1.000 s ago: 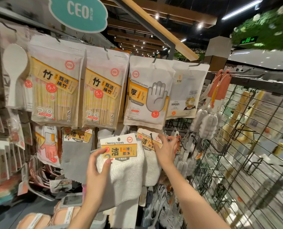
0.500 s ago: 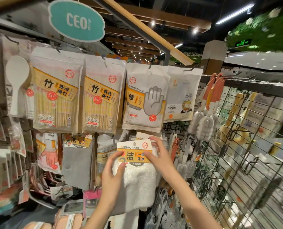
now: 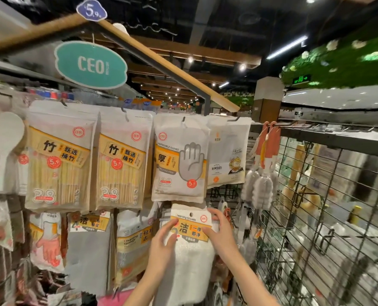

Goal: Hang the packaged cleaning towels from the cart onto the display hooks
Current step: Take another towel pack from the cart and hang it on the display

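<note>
A white cleaning towel pack (image 3: 191,259) with a yellow and white header card hangs in the second row, just under the disposable gloves pack (image 3: 179,160). The card's punched hole sits at the hook (image 3: 191,214). My left hand (image 3: 162,242) pinches the left edge of the card, with the fingers on its front. Over at the card's right edge and top corner, my right hand (image 3: 222,231) grips it. More towel packs hang hidden behind this one. The cart is out of view.
Two bamboo stick packs (image 3: 60,160) hang top left and a sponge pack (image 3: 131,239) hangs left of the towels. Bottle brushes (image 3: 260,186) dangle to the right. A black wire grid panel (image 3: 329,217) fills the right side, and a beam (image 3: 168,65) runs overhead.
The towel pack went right and up to the hook under the gloves pack. My right hand left the hook area and took the card's right edge. The view tilted upward.
</note>
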`<state>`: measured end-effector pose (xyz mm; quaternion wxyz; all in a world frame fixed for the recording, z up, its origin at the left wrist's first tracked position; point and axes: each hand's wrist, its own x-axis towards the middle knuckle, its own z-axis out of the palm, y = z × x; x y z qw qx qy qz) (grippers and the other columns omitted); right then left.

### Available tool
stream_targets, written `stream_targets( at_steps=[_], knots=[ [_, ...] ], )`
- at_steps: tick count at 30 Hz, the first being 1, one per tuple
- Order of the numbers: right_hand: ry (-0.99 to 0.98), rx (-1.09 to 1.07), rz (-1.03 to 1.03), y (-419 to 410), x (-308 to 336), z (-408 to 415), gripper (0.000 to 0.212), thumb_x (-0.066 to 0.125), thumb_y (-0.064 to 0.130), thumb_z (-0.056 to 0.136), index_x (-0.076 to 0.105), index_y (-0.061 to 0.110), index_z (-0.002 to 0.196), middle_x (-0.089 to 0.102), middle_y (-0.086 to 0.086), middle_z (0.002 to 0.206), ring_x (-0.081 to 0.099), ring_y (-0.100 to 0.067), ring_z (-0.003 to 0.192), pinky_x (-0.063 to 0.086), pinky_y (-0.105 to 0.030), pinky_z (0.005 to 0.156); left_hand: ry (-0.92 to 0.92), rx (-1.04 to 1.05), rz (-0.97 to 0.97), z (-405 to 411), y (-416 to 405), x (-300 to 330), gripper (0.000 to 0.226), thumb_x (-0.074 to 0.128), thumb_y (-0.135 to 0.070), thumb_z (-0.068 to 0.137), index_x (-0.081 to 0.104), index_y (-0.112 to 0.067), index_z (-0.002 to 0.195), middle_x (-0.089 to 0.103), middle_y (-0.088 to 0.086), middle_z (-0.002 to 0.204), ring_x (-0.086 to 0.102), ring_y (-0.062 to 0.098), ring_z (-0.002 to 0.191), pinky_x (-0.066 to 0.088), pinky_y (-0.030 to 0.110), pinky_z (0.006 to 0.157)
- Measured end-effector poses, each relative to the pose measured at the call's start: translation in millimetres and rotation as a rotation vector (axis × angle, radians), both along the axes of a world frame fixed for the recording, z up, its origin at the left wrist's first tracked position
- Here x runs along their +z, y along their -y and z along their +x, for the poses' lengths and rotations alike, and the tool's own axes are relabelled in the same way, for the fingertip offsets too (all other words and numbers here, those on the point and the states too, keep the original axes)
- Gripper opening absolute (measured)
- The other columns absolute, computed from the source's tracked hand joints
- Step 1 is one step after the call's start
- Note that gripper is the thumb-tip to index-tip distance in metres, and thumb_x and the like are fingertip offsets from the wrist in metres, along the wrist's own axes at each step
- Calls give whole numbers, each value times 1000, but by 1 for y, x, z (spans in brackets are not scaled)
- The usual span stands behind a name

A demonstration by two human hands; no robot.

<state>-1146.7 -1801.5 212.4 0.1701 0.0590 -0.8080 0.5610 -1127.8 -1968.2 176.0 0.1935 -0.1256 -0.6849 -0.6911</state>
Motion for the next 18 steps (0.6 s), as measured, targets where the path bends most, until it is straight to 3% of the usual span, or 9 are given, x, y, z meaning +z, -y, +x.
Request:
stream_targets(
  at_steps=[4,7,10,14,16,18],
  knots=[
    [30,-73,-11,-2,-12,-10,50,67,-5,79,51,25,115,56,1,116,52,-7,102,48,-19,85,62,4,-86,-17,-3,-10,38,55,-4,91,57,-34,113,56,-24,117,48,-17,109,34,12,99],
    [47,-101,-22,0,-14,-18,50,65,-10,77,52,27,108,55,-1,112,49,-1,95,44,-9,70,105,14,-73,-27,-5,-16,43,53,3,89,61,-31,113,59,-19,118,49,-3,116,34,20,101],
    [44,-102,-12,2,-11,-24,49,62,-13,78,54,26,107,50,1,108,48,-7,95,41,-1,65,114,25,-48,-31,-7,-19,45,53,8,86,66,-30,107,63,-17,115,50,-4,114,33,22,100],
    [52,-96,-21,1,-11,-29,49,63,-13,77,55,27,104,51,3,103,50,-12,100,40,-1,59,66,63,-28,-35,-9,-25,47,59,8,83,70,-34,101,69,-22,105,56,-2,110,37,12,92],
    [50,-87,-12,-1,-15,-33,50,64,-11,76,54,32,100,52,5,103,51,-12,102,39,-6,64,64,75,-31,-40,-8,-32,47,62,2,83,71,-41,98,69,-24,104,59,-4,106,39,5,88],
    [47,-72,0,-5,-16,-37,55,64,-11,74,53,40,94,55,5,106,52,-10,103,38,-14,77,100,33,-24,-44,-6,-37,39,65,-9,84,70,-44,100,69,-17,109,61,0,107,42,15,97]
  ],
)
